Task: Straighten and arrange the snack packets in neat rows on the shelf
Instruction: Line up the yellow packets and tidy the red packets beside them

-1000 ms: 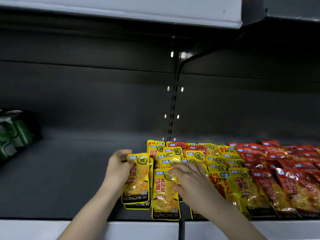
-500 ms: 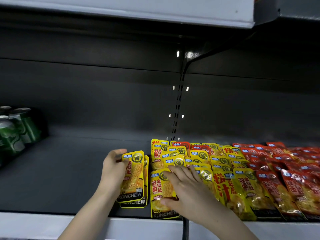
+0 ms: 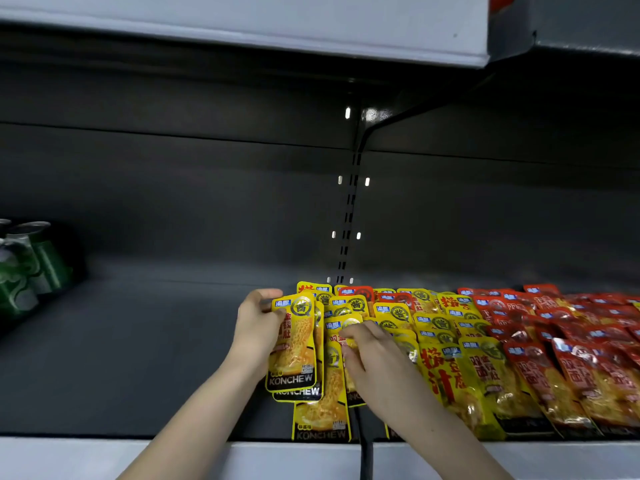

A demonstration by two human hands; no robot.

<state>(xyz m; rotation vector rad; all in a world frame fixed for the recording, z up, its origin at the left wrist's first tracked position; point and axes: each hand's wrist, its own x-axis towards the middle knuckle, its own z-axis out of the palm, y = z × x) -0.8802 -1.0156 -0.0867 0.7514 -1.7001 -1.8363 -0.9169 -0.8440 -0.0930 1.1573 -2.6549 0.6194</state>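
Yellow KONCHEW snack packets (image 3: 398,317) lie in overlapping rows on the dark shelf (image 3: 138,358), with red packets (image 3: 571,341) to their right. My left hand (image 3: 258,327) grips a small stack of yellow packets (image 3: 294,344) by its left edge, holding it upright at the left end of the rows. My right hand (image 3: 374,362) rests palm down on the neighbouring yellow packets, fingers curled over the top of one (image 3: 337,337). Another yellow packet (image 3: 320,410) lies flat below, reaching the shelf's front edge.
Green drink cans (image 3: 24,265) stand at the far left of the shelf. A white front lip (image 3: 104,455) runs along the bottom, and the white edge of the upper shelf (image 3: 242,29) hangs overhead. A slotted upright (image 3: 349,209) divides the back wall.
My left hand has tilted its stack more upright. My right hand has slid back and up over the neighbouring packets, uncovering the lowest yellow packet at the front edge.
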